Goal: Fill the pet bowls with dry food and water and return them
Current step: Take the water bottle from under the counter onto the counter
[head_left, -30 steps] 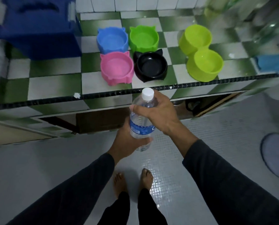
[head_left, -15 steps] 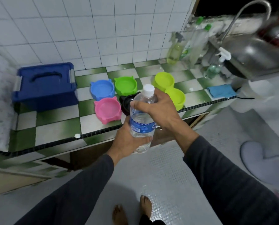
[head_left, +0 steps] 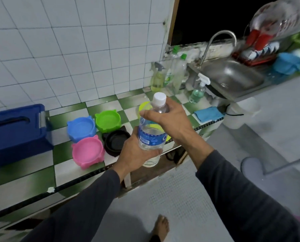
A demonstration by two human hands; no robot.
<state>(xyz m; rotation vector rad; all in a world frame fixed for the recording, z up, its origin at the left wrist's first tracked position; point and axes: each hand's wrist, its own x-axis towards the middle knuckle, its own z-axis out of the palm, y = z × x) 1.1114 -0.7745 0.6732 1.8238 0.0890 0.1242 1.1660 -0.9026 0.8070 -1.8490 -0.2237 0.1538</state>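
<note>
Our view has lifted over the last second: where we looked almost straight down at the bowls, we now see the wall, sink and tap. The grip has not changed. Our left hand wraps the lower body of the water bottle, and our right hand curls round its shoulder just under the white cap, which is still on.

We judge that uncapping comes next, so no water has been poured. The blue bowl, green bowl, pink bowl and black bowl sit clustered and look empty on the green-and-white checked tabletop, with a yellow-green double bowl mostly hidden behind the bottle.

A blue lidded box stands at the left, a blue cloth and spray bottles near the sink.
</note>
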